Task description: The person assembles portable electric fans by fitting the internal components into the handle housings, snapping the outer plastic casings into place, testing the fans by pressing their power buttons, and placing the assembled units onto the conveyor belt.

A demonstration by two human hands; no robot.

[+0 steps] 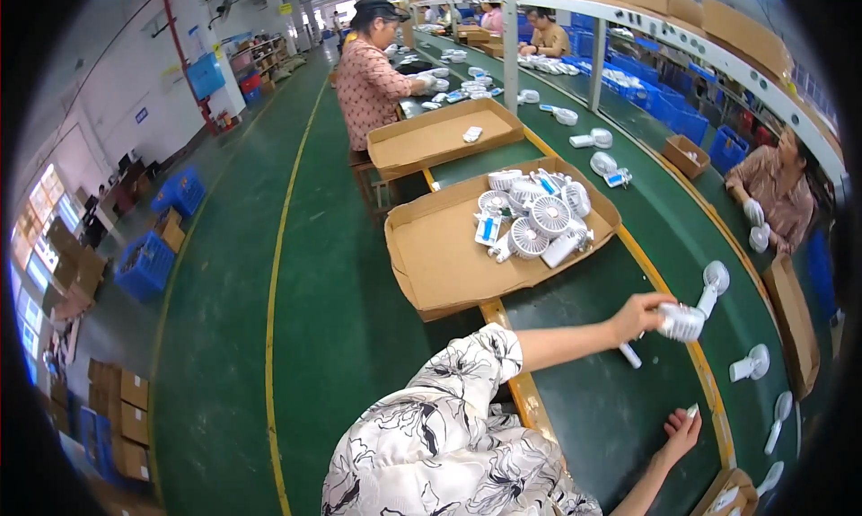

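My left hand (639,317) reaches out over the worktable and is closed on a white handheld fan (681,322), gripped at its round head. A white stick-like piece (631,355) shows just below this hand; I cannot tell whether it belongs to the held fan. Beyond the held fan, another white fan (715,278) lies on the green conveyor belt (669,220). Nearer the lower edge, my right hand (680,437) is raised over the table with its fingers curled. A small white tip (692,410) shows at its fingertips, too small to name.
A cardboard tray (431,264) heaped with white fans stands on the table left of my arm, with a second tray (395,148) behind it. More fans (751,363) lie along the belt. Co-workers sit at the far left (373,85) and across the belt (777,188). A metal shelf (628,22) stands overhead.
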